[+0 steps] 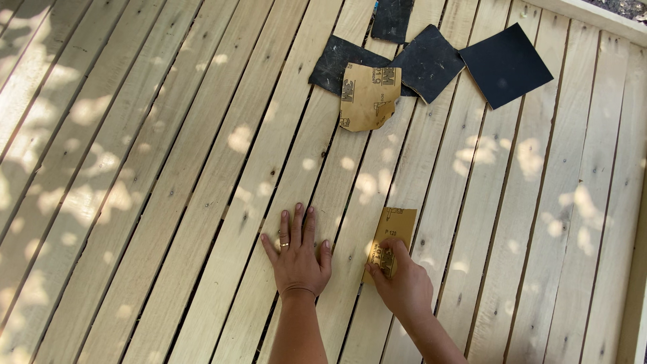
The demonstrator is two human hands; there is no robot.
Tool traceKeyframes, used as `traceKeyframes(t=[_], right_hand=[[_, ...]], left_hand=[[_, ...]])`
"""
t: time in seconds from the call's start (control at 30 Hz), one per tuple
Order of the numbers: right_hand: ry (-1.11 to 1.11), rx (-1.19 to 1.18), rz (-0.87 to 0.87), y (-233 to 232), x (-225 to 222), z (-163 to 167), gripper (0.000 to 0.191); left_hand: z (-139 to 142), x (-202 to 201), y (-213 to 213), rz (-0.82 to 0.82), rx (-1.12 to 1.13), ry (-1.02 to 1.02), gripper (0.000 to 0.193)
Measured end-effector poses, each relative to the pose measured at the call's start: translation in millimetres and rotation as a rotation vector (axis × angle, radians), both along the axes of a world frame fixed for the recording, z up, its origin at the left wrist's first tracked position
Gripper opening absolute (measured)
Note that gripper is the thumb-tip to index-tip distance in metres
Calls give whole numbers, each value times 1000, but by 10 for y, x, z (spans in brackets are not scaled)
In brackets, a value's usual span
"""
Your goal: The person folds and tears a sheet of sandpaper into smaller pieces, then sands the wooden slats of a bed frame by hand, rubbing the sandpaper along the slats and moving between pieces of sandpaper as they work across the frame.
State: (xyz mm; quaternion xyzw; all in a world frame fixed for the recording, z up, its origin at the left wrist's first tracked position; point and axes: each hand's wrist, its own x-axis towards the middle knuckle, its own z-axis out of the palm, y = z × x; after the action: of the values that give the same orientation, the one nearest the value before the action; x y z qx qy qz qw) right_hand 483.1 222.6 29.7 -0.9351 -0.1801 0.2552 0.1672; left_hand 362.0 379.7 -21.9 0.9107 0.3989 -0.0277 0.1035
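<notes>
The right hand (403, 286) presses a folded tan sheet of sandpaper (391, 237) flat against the pale wooden slats (202, 202), its grip closed down on the sheet's near end with the fingertips pinning it; the rest of the sheet sticks out at about 12 o'clock from the knuckles. Just beside it, at 9 o'clock, the left hand (296, 259) lies palm down on the slats with fingers spread and straight, holding nothing, a ring on one finger.

Well apart, at 12 o'clock from both hands, loose sandpaper lies in a cluster: a torn tan piece (367, 96) with its backing up, overlapping a worn black sheet (337, 61). At 1 o'clock sit another black sheet (428, 62) and a cleaner dark square (505, 64); a further dark piece (392, 19) lies at the top edge. Dappled sunlight spots the boards.
</notes>
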Motion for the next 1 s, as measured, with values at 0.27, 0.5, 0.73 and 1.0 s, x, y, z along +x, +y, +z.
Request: traceKeyframes(t=[0.27,0.5,0.73,1.0], right_hand=[[-334,317,-16,89,99,-326,23],[-297,197,41,91,-4,-399,21],[-26,309,68,13,69,-273,32],[-446,210,150,124,-32,-390,17]], left_hand=[[83,16,-3,4,-59,54,70],[113,33,18,12,-116,72,70],[35,17,10,6,-65,14,71],[54,14,11,5,-117,103,71]])
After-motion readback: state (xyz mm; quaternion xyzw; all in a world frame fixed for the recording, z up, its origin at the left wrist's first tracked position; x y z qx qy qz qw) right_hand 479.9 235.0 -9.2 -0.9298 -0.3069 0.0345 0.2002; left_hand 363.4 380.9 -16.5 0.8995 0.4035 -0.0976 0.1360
